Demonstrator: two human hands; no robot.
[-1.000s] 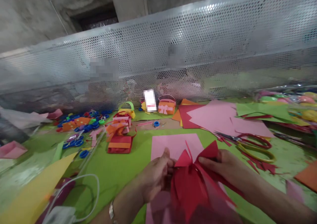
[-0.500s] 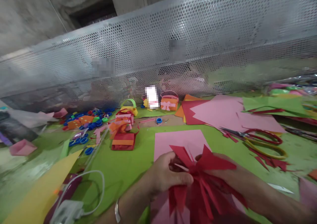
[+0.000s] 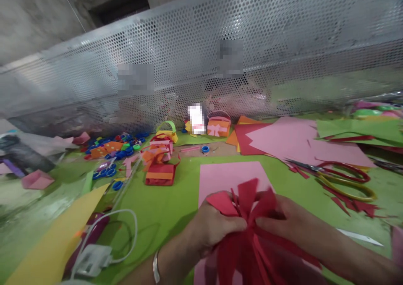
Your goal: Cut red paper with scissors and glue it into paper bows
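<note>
1. A second ago the left thumb points up, away from the red paper (image 3: 250, 230), and the right hand (image 3: 285, 220) pinches one flap. Now both thumbs press in at the gathered middle, nearly tip to tip, with strips fanning out above and below.
2. That suggests the middle is being squeezed and shaped rather than one flap arranged.
3. The fingers (image 3: 234, 224) of the left hand (image 3: 214, 228) and those of the right are clamped on the red paper; how the hidden ones lie behind it, I cannot tell.
4. One bundle of red paper is between the fingers, above one pink sheet (image 3: 231, 176) on the table (image 3: 163, 213).
5. One pair of red-and-yellow scissors (image 3: 319, 168) lies to their right.
6. Beyond the fingers and to their left, two bags stand out: one red bag (image 3: 159, 176) and one yellow bag (image 3: 170, 137); straight beyond is one orange bag (image 3: 219, 129). Others may be crowded in.
7. Near-left: one yellow sheet (image 3: 59, 232), one white plug (image 3: 94, 260).
</note>
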